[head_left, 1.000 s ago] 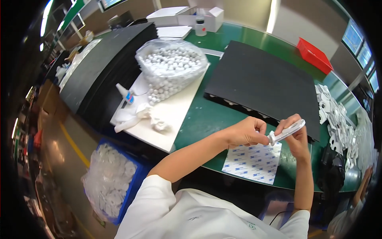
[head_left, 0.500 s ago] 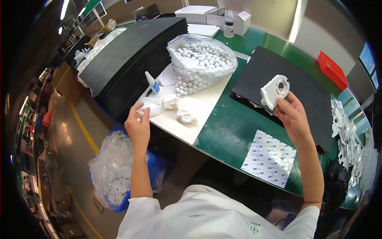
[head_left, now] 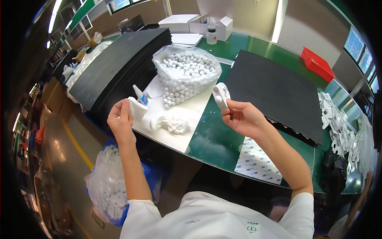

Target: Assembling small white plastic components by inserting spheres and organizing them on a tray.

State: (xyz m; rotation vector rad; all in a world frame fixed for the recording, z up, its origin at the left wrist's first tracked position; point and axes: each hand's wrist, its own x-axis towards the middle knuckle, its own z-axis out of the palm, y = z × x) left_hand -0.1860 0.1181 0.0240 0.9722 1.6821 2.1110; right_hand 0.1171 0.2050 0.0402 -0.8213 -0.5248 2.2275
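My left hand (head_left: 121, 119) pinches the edge of a white cloth (head_left: 138, 110), lifting that corner at the left side of the table. A small pale thing shows between its curled fingers, too hidden to name. Held up over the table's middle, a white plastic part (head_left: 220, 95) with a round ring is gripped in my right hand (head_left: 243, 115), between thumb and fingers. It is turned nearly edge-on. Just beyond the cloth stands a small white glue bottle (head_left: 140, 95), tilted. A crumpled white cloth or tissue (head_left: 172, 124) lies beside it on a cream sheet (head_left: 181, 141).
Behind is a clear bag of small white balls (head_left: 187, 65), next to a tall stack of black sheets (head_left: 115, 65). Black boards (head_left: 274, 91) lie right, near white parts (head_left: 338, 127) and a red tray (head_left: 317, 64). A printed sheet (head_left: 258, 161) overlies the front edge.
My right hand has moved left and turned the white plastic part edge-on. My left hand has closed on the cloth and raised its edge. The view has shifted slightly.
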